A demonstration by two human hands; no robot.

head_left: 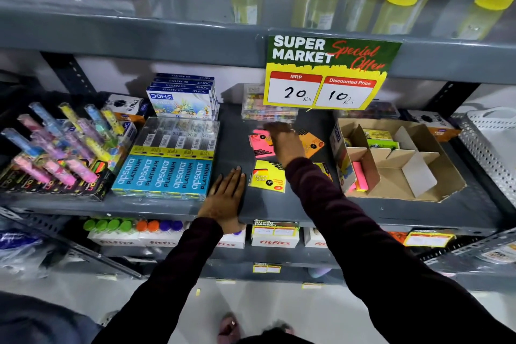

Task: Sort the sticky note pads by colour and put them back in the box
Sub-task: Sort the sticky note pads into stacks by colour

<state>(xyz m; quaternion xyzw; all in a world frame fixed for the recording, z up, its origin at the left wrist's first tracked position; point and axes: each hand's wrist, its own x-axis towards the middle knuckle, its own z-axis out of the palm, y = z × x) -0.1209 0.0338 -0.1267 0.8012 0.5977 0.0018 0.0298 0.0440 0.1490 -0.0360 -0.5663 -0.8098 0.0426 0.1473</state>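
Observation:
Loose sticky note pads lie on the grey middle shelf: a pink pad (261,145), an orange pad (312,144) and a yellow pad (266,176). My right hand (283,139) reaches over the pink and orange pads with fingers spread toward the far pink edge; its grip is hidden. My left hand (224,200) rests flat and open on the shelf's front edge, left of the yellow pad. The cardboard divider box (435,176) stands to the right, holding pink pads (358,177) in a near slot and yellow and green pads (381,139) at the back.
Blue pencil packs (164,173) lie just left of my left hand, with oil pastel boxes (183,100) behind. Highlighter tubes (55,145) fill the far left. A price sign (325,75) hangs from the shelf above. Clear cases (268,113) stand behind the pads. A white basket (488,137) sits far right.

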